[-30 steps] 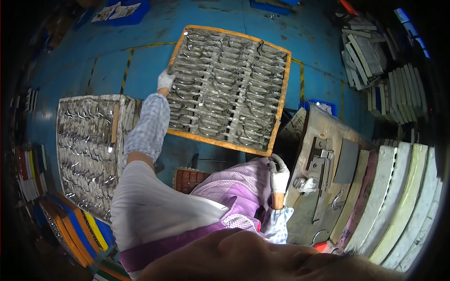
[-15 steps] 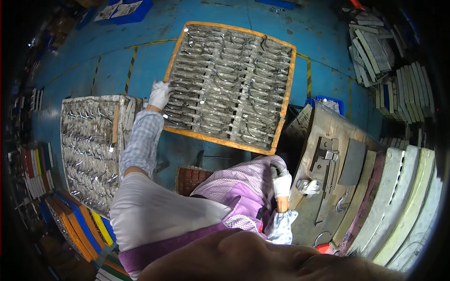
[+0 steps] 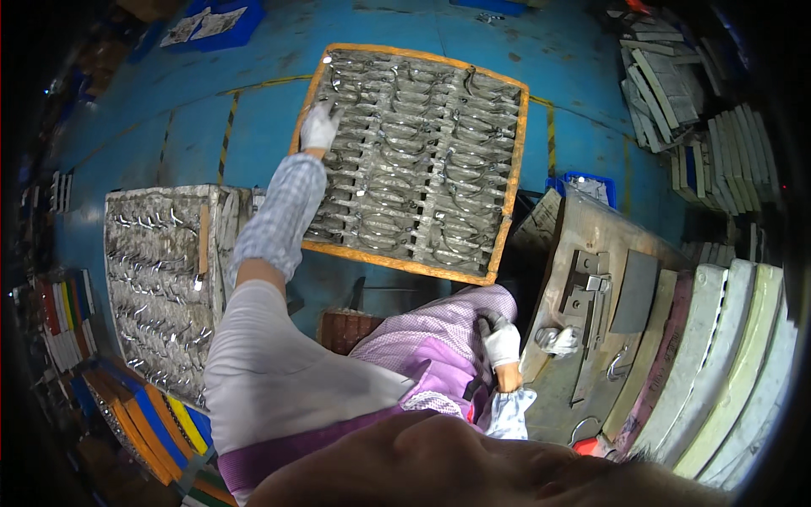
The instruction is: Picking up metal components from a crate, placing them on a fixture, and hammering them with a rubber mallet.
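In a white glove, my left hand [image 3: 320, 127] reaches over the left rim of a wooden-edged tray [image 3: 521, 152]. Its fingertips are apart, among the ends of curved metal pieces [image 3: 397, 139] laid in rows in the tray's grey slotted bed. No piece is visibly lifted. My right hand [image 3: 502, 343], gloved in white with dark grey fingertips, rests on the purple checked cloth [image 3: 448, 325] over my lap. Its fingers are loosely bent and a little apart, and nothing shows in them.
A second grey rack [image 3: 156, 279] with curved metal pieces stands at the left. On the right, a worktable [image 3: 549, 372] carries a metal fixture [image 3: 591, 291] and a crumpled white glove [image 3: 557, 340]. Long pale padded slabs [image 3: 705, 363] line its far right. A blue bin [image 3: 224, 29] sits at the back left.
My left hand has moved up along the tray's left side and further in over the metal pieces. My right hand has shifted slightly down on my lap.
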The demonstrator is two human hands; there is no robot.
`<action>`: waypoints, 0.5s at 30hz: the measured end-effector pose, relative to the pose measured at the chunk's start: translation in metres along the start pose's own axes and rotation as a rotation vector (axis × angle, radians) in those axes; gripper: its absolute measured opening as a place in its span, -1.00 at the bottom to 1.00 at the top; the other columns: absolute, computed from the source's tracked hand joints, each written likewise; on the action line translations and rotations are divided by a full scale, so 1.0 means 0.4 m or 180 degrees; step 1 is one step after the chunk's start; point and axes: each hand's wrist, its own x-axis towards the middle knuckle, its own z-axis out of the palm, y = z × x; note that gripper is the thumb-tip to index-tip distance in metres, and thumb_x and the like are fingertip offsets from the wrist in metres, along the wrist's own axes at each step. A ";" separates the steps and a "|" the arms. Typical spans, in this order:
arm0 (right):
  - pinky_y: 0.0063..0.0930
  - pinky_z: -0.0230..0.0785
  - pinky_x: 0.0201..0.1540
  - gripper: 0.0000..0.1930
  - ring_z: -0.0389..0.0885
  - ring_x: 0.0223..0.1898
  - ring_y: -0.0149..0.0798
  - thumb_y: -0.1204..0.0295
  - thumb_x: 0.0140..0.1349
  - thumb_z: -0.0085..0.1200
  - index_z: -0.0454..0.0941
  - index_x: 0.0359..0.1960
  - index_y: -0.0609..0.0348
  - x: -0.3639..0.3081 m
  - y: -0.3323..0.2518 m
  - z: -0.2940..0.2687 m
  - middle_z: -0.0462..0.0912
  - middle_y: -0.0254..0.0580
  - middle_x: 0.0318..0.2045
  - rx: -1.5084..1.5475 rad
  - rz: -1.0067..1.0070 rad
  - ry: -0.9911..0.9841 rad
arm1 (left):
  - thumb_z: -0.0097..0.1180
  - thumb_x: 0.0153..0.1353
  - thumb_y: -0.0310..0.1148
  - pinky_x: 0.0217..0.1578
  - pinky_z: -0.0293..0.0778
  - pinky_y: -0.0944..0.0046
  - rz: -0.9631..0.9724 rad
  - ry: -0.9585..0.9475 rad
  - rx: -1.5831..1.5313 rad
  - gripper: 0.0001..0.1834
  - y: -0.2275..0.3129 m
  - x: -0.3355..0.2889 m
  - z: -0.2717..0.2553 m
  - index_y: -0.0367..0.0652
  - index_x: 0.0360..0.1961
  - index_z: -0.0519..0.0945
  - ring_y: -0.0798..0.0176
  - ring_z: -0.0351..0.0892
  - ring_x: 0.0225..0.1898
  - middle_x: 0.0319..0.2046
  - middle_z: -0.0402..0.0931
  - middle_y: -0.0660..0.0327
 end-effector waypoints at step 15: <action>-0.25 0.48 -0.04 -0.79 0.66 -0.15 0.00 0.33 0.21 0.12 0.68 -0.15 -0.01 -0.008 -0.019 -0.015 0.70 -0.04 -0.21 0.0006 0.0659 -0.0136 | -0.03 0.15 -0.44 -0.03 0.50 0.02 -0.0237 -0.0168 0.0231 -0.58 0.075 0.203 0.175 0.06 0.05 0.60 -0.07 0.60 -0.07 -0.11 0.61 0.01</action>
